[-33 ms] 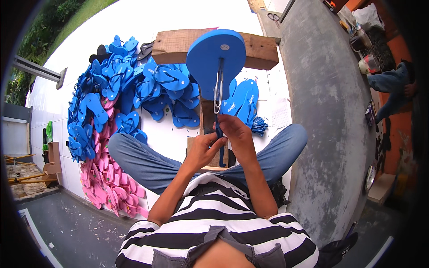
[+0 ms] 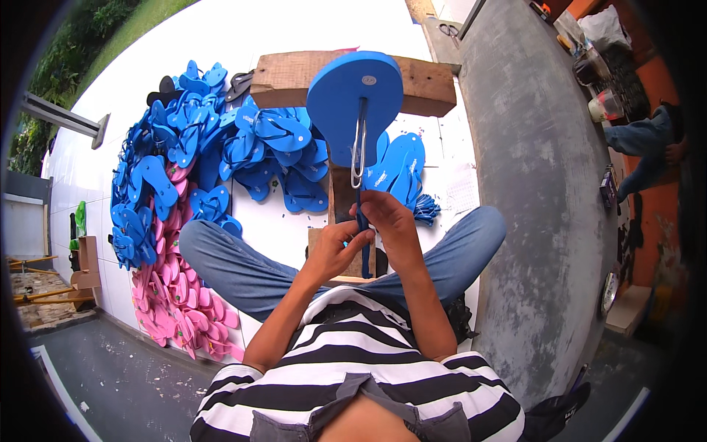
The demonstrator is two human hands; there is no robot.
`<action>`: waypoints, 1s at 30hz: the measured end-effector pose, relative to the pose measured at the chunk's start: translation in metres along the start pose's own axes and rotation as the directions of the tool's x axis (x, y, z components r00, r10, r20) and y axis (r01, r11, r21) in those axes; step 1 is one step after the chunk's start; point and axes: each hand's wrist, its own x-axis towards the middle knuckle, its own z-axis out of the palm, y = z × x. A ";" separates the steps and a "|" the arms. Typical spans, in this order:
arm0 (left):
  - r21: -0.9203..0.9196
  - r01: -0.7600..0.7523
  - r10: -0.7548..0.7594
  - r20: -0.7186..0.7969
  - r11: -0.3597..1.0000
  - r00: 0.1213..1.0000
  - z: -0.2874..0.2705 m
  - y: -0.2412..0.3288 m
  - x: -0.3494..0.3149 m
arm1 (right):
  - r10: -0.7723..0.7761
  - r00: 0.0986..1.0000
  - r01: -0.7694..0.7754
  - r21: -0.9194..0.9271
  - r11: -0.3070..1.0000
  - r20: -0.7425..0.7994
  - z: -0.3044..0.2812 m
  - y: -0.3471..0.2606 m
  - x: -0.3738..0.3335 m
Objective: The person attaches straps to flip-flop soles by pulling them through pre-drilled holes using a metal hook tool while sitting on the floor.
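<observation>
A blue flip-flop sole rests at the wooden crossbeam in front of me. From the sole a looped metal wire hook reaches toward me, and its near end meets a blue flip-flop strap. My left hand pinches the strap between thumb and fingers. Just above and to the right, my right hand is closed on the same strap near the hook. Fingers partly cover the strap, and part of it hangs below my hands.
Blue flip-flops lie heaped ahead and left, beside pink ones. More blue soles and a bundle of blue straps are right of the beam. A grey ledge runs along the right; scissors lie at its far end.
</observation>
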 end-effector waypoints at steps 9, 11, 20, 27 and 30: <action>0.054 -0.329 0.333 -0.071 0.943 0.940 -0.027 0.043 0.009 | -0.404 0.911 0.411 0.092 0.907 -0.084 0.044 -0.073 -0.015; 0.141 -0.395 0.413 -0.128 0.908 0.902 -0.046 0.065 0.015 | -0.595 0.801 0.574 -0.206 0.793 -0.060 0.045 -0.083 -0.010; 0.432 -0.553 0.694 -0.310 0.712 0.650 -0.106 0.136 0.052 | -0.814 0.579 0.637 -0.641 0.428 0.032 0.061 -0.094 -0.013; 0.631 -0.504 0.777 -0.271 0.589 0.568 -0.120 0.167 0.084 | -0.859 0.504 0.546 -0.804 0.237 0.089 0.069 -0.096 -0.017; 0.492 -0.525 0.661 -0.148 0.695 0.736 -0.121 0.173 0.097 | -0.808 0.589 0.520 -0.773 0.364 0.016 0.072 -0.102 -0.021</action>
